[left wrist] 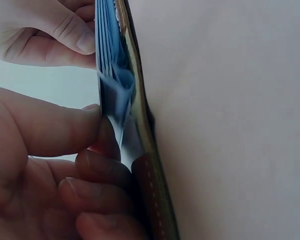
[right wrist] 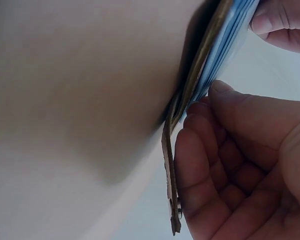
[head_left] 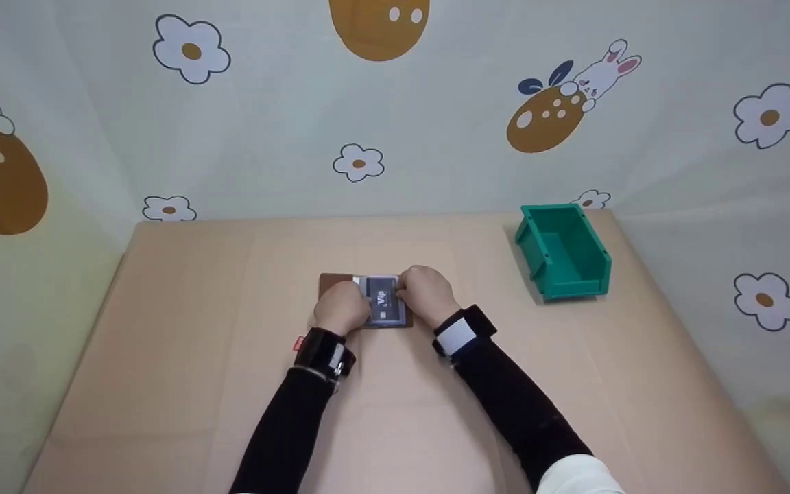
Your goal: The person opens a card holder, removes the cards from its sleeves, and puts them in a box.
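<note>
A brown leather card holder (head_left: 331,283) lies opened out on the table, with a dark card marked "Vip" (head_left: 382,300) showing in its clear sleeve. At the left of that card, my left hand (head_left: 342,307) pinches the edge of the stacked plastic sleeves (left wrist: 105,45) between thumb and forefinger; its other fingers curl against the leather cover. My right hand (head_left: 428,293) pinches the sleeves' opposite edge, thumb on top. In the right wrist view, a cover flap with a small metal snap (right wrist: 179,207) stands beside its curled fingers. The hands hide parts of both covers.
A green plastic bin (head_left: 566,254) stands at the back right of the table (head_left: 230,357), apart from the hands. Behind the table hangs a pale curtain (head_left: 278,103) printed with flowers and rabbits, which also runs along both sides.
</note>
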Tool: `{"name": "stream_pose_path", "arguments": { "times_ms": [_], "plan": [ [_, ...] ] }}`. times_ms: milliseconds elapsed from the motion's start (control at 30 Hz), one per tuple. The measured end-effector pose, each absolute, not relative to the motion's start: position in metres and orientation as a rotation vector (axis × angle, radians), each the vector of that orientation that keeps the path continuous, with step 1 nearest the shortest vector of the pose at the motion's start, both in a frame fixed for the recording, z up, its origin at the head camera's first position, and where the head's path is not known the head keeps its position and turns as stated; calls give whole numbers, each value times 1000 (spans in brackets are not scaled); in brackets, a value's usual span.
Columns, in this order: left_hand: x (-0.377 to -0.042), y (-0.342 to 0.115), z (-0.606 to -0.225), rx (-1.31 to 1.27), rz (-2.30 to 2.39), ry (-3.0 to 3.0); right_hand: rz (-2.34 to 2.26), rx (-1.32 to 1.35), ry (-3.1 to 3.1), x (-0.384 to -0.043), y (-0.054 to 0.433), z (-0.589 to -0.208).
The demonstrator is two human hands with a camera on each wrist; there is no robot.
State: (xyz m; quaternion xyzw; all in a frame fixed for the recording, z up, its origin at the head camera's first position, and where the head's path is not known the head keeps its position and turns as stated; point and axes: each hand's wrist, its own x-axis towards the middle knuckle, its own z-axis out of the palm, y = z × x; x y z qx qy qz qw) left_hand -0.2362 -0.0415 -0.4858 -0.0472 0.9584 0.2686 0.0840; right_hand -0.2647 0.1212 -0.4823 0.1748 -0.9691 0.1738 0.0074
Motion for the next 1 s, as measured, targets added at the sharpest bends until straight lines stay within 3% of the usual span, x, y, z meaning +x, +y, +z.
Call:
{"name": "stream_pose_path", "arguments": {
  "times_ms": [1000],
  "plan": [
    [-233,-50,-484,-189,903,2813,557,523,-3042,-264,121,-483]
  ]
}}
